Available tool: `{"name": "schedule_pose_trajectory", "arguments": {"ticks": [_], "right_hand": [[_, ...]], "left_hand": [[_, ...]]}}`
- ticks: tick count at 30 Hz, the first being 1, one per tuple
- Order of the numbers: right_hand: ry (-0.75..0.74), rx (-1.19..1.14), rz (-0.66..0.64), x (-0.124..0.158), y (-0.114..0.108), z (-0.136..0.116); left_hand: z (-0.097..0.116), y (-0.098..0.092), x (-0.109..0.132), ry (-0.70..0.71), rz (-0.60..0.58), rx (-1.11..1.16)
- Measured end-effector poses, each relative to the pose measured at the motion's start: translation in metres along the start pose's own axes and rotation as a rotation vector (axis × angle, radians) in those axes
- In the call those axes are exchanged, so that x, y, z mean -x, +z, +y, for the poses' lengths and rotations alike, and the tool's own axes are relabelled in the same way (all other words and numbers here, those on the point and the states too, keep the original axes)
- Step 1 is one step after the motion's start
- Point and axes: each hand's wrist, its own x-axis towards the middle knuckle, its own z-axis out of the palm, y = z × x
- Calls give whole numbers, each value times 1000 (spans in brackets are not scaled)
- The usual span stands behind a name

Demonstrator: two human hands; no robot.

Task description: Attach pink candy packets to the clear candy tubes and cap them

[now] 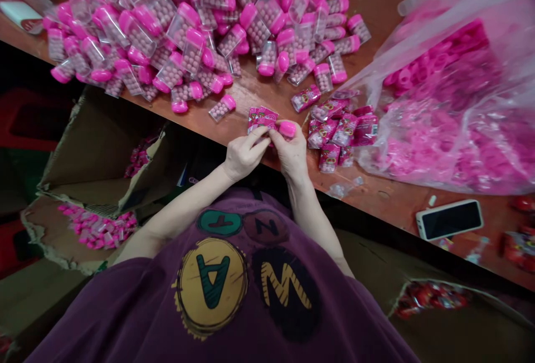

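Pinching pink printed foil packet (262, 119) in left grip (244, 155), right grip (290, 149) pinching pink-capped tube (287, 129), bead-filled tubes (188, 31) heaped beyond on table (388, 204)

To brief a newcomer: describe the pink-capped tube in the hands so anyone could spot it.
At the edge of the brown table, the right hand grips a clear tube with a pink cap. Unlike the loose tubes heaped beyond, it is held, against the pink wrapper pinched by the left hand.
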Motion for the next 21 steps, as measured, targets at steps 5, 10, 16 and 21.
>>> {"name": "schedule_pose_trajectory", "arguments": {"ticks": [5,10,16,21], "right_hand": [[-111,11,46,-6,-14,-12],[-238,53,-139,-7,-28,-25],[-321,226,-81,-17,-13,-22],[-259,123,-25,-19,-3,-18]], "left_hand": [[11,-30,-6,-280,130,270],[10,-44,-30,-598,-60,720],[7,-34,-44,-929,-115,950],[11,-34,-46,-1089,7,1033]]}}
